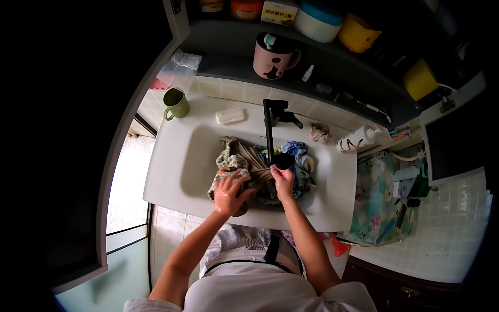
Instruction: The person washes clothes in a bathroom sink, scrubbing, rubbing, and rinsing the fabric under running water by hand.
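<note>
Brown cloth: it lay twisted in the middle of the white basin (195,161), the brown cloth (254,158) drawn taut towards the right hand
Patterned cloth: the pale patterned cloth (234,162) sat bunched at its 9 o'clock, touching it
Blue floral cloth: the blue floral cloth (304,171) lay heaped at its 3 o'clock, also inside the basin
Left hand: the left hand (228,192), fingers spread and loosely curved, rested on the patterned cloth at 8 o'clock
Right hand: the right hand (282,182) pinched the brown cloth between thumb and fingers at 4 o'clock, just below the spout
Tap: the black tap (268,127) rose at 12 o'clock, its spout reaching over the cloths
Basin ledge: a white soap bar (230,116) lay at 11 o'clock, a green mug (178,105) stood at 10, a small crumpled cloth (320,133) lay at 2, and a white bottle (356,139) leaned beyond it, nearer 3
Shelf: further out at 12 o'clock, a pink mug (269,61) stood on the dark shelf (223,63), with a blue-lidded tub (318,23) above, towards 1
</note>
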The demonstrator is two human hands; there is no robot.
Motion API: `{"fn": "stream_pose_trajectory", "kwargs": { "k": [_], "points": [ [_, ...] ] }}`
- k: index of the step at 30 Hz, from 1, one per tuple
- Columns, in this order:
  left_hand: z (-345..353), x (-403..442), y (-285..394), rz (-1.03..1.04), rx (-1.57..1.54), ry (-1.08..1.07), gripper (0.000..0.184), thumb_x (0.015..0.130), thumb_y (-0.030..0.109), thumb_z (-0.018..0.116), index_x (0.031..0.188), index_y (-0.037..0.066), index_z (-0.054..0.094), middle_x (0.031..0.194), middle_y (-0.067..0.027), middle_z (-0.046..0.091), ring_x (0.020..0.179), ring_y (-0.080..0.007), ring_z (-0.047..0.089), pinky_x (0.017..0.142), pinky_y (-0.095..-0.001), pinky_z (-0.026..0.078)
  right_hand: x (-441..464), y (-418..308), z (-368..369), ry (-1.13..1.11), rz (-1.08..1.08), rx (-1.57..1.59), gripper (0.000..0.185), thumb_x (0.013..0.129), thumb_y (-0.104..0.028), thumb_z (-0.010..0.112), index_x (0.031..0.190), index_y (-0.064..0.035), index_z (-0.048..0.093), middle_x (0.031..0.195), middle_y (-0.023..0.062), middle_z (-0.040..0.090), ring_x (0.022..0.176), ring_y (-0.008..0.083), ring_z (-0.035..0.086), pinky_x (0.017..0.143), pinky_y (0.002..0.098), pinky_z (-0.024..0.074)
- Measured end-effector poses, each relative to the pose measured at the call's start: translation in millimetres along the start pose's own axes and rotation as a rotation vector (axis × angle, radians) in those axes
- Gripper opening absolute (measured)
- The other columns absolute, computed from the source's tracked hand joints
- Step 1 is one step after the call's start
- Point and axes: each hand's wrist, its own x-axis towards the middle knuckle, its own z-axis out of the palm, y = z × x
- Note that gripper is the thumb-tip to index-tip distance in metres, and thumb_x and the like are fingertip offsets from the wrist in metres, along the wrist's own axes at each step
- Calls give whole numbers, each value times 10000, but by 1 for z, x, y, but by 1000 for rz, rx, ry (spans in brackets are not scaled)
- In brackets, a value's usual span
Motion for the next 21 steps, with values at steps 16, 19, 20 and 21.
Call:
{"fn": "stream_pose_trajectory", "kwargs": {
  "k": [16, 19, 20, 21],
  "points": [
    [146, 49, -34, -449, 299, -11, 263, 888, 366, 570, 907, 104, 576, 938, -107, 555, 933, -308, 551, 735, -427, 476, 19, -3, 98, -70, -424, -716, 298, 939, -353, 561, 1038, -76, 516, 977, 180, 561, 885, 385, 571, 745, 453, 480],
    [157, 40, -61, -387, 321, -1, 220, 889, 319, 577, 886, 99, 553, 882, -114, 529, 874, -310, 547, 733, -427, 476, 33, 23, 97, -177, -394, -752, 312, 959, -391, 497, 1055, -95, 478, 1000, 184, 544, 869, 408, 588, 704, 493, 496],
    [161, 36, -74, -369, 270, -5, 207, 887, 310, 579, 883, 106, 548, 877, -109, 524, 866, -314, 542, 721, -433, 478, 33, 27, 100, -197, -353, -743, 295, 951, -355, 521, 1030, -74, 480, 963, 207, 523, 853, 419, 554, 719, 503, 460],
    [163, 35, -85, -338, 273, -33, 193, 893, 309, 569, 878, 117, 555, 879, -107, 527, 870, -314, 541, 722, -437, 481, 31, 28, 105, -219, -311, -734, 280, 943, -319, 545, 1005, -53, 482, 925, 229, 503, 837, 429, 519, 734, 513, 425]
  ]
}}
